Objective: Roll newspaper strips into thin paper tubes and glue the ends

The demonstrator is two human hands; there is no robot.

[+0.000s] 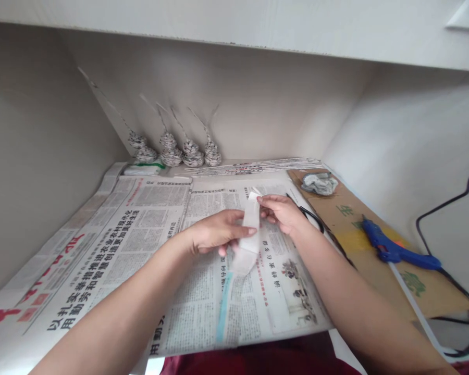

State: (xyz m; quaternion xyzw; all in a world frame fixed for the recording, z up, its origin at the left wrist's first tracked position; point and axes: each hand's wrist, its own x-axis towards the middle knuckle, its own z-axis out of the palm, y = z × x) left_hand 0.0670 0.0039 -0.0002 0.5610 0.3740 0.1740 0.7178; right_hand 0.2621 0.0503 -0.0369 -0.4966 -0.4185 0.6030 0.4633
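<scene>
Between my two hands is a narrow strip of white paper (251,216), its lower end hanging blurred toward me over the newspaper. My left hand (221,232) pinches the strip near its middle, thumb on top and fingers beneath. At the far end, my right hand (279,211) holds the strip between thumb and fingers, where a small fold or corner sticks up. Below both hands lies a spread of printed newspaper (203,291), with a light blue band (224,307) near the strip's loose end.
Several gourd-shaped woven paper pieces (193,153) stand at the back left. Thin rolled paper sticks (254,166) lie along the back wall. On the right, cardboard (347,208) carries a crumpled cloth-like wad (319,184) and a blue glue gun (398,252) with a white glue stick; black cable (433,208) runs nearby.
</scene>
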